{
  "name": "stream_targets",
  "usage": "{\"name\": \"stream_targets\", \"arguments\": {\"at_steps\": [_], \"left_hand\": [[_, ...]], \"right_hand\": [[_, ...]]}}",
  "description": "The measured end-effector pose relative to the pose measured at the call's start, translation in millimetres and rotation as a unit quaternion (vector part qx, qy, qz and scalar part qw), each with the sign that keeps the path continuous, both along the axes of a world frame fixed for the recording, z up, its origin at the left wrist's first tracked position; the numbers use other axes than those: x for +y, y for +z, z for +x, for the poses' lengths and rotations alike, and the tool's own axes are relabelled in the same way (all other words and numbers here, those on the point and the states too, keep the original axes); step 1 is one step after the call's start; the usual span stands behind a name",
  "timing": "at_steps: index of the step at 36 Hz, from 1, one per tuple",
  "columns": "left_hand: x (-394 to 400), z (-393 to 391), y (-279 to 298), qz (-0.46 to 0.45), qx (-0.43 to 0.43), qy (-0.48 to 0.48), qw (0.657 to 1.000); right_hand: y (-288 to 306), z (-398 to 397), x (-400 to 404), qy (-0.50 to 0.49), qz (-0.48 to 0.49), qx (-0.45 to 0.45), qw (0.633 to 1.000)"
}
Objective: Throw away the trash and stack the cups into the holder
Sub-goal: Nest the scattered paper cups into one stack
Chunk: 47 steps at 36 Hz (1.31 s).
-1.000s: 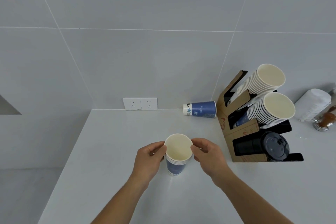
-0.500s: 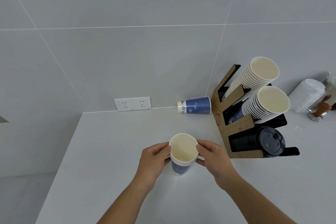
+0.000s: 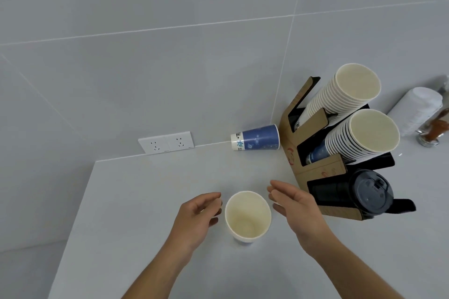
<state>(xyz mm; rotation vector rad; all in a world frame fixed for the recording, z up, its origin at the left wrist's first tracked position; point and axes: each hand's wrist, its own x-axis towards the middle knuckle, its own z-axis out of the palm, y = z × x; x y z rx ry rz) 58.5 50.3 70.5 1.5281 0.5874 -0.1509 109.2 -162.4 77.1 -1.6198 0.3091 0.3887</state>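
Note:
A short stack of blue paper cups [image 3: 247,217] stands upright on the white counter [image 3: 145,201], mouth up and empty inside. My left hand [image 3: 198,213] hovers just left of its rim, fingers apart, not touching. My right hand [image 3: 295,204] is open to the right of the stack, with a gap to the cup. Another blue cup [image 3: 256,137] lies on its side by the back wall. The brown cardboard cup holder [image 3: 313,170] at the right carries two slanted rows of nested cups [image 3: 349,109] and a row of black lids [image 3: 359,192].
A double wall socket [image 3: 166,142] sits on the back wall at counter level. A sleeve of white lids [image 3: 418,109] and a metal-based object with a brown handle [image 3: 432,131] stand at the far right. The counter's left edge drops off near the corner.
Both hands have let go of the cup stack and drawn apart from its rim. The stack now sits pressed lower, with less blue showing. The camera has tilted and moved closer.

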Motion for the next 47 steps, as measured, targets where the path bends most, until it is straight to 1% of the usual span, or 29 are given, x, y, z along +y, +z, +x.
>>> {"name": "stream_targets", "arguments": {"at_steps": [3, 6, 10, 16, 19, 25, 34, 43, 47], "left_hand": [[10.7, 17.7, -0.2, 0.018, -0.002, -0.007, 1.0], [19.9, 39.6, 2.3, 0.038, -0.006, -0.019, 0.999], [28.6, 74.1, 5.8, 0.074, -0.016, -0.045, 0.996], [34.8, 133.5, 2.2, 0.147, -0.024, -0.105, 0.983], [31.3, 164.8, -5.3, 0.19, -0.036, -0.137, 0.972], [13.0, 220.5, -23.9, 0.267, -0.057, -0.205, 0.94], [-7.6, 277.2, -47.6, 0.326, -0.084, -0.301, 0.892], [-19.6, 291.4, -57.3, 0.37, -0.093, -0.376, 0.845], [-20.8, 292.2, -61.0, 0.377, -0.095, -0.375, 0.841]], "right_hand": [[0.0, 18.2, -0.1, -0.028, 0.026, 0.014, 0.999], [-1.2, 37.1, 2.0, -0.06, 0.079, 0.04, 0.994], [-8.2, 62.8, 7.1, -0.099, 0.156, 0.083, 0.979], [-32.5, 99.5, 17.3, -0.135, 0.22, 0.139, 0.956], [-45.0, 116.4, 22.7, -0.161, 0.251, 0.164, 0.94], [-65.2, 150.4, 34.5, -0.207, 0.264, 0.187, 0.923], [-84.3, 181.8, 43.8, -0.238, 0.272, 0.199, 0.911], [-93.5, 201.6, 48.4, -0.253, 0.295, 0.201, 0.899], [-96.0, 203.2, 50.7, -0.264, 0.31, 0.2, 0.891]]}}
